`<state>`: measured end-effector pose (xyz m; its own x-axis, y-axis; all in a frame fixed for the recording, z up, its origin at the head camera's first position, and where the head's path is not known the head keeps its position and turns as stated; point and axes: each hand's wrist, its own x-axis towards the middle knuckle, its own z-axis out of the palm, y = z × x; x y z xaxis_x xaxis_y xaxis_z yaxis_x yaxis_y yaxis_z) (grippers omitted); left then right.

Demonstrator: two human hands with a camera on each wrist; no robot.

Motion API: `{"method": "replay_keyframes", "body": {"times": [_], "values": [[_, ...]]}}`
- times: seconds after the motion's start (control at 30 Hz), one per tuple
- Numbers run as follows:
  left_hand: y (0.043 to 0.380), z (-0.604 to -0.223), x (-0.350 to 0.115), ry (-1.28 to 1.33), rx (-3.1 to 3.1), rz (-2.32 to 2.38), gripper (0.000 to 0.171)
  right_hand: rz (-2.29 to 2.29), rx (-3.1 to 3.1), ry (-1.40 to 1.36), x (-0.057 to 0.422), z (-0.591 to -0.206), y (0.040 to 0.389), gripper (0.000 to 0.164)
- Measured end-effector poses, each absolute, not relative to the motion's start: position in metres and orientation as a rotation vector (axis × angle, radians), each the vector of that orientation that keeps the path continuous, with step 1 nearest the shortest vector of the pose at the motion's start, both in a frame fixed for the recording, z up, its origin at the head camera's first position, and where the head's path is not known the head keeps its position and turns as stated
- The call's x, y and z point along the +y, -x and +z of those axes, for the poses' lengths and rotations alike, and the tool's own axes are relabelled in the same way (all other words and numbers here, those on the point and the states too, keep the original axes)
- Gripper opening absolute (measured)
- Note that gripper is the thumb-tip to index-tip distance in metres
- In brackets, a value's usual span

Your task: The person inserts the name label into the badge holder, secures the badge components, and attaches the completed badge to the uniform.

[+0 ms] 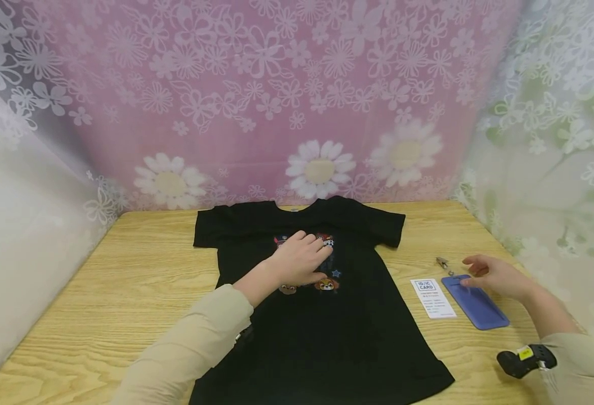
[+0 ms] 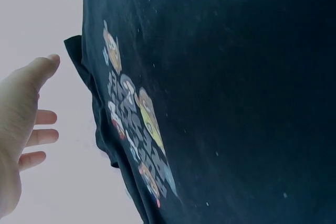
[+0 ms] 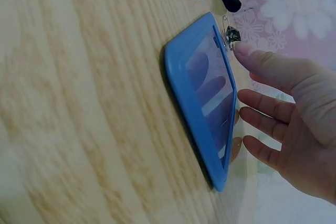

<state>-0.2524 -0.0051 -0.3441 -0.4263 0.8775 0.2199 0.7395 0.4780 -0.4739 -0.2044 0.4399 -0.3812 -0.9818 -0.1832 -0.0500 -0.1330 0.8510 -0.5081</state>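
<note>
A black T-shirt (image 1: 327, 343) with printed cartoon characters lies spread out, collar toward the back. My left hand (image 1: 299, 260) hovers over its print, fingers extended; in the left wrist view that hand (image 2: 21, 114) holds nothing. On the right, a blue card holder (image 1: 479, 306) lies flat, a metal clip (image 1: 442, 262) at its far end. My right hand (image 1: 502, 277) is at the holder's far right side with loosely spread fingers. From the right wrist, the thumb appears near the clip (image 3: 232, 36); whether it touches is unclear. A white ID/IC card (image 1: 433, 299) lies left of the holder.
Everything lies on a wood-grain table (image 1: 140, 281). A pink floral curtain (image 1: 297, 112) hangs behind it, with pale curtains at both sides. Black wrist devices, such as the one by the right sleeve (image 1: 526, 360), sit below the forearms.
</note>
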Motion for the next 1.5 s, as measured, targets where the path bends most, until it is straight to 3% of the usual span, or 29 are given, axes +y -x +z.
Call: {"method": "replay_keyframes", "body": {"times": [0.4, 0.8, 1.5], "values": [[0.248, -0.344, 0.020, 1.396, -2.285, 0.465, 0.046, -0.791, 2.902, 0.391, 0.449, -0.386, 0.211, 0.064], [0.242, -0.349, 0.045, 1.433, -2.235, 0.523, 0.048, -0.697, 2.905, 0.304, 0.441, -0.382, 0.205, 0.065], [0.236, -0.363, 0.068, 1.482, -2.192, 0.508, 0.036, -0.495, 2.957, 0.333, 0.442, -0.383, 0.205, 0.060]]}}
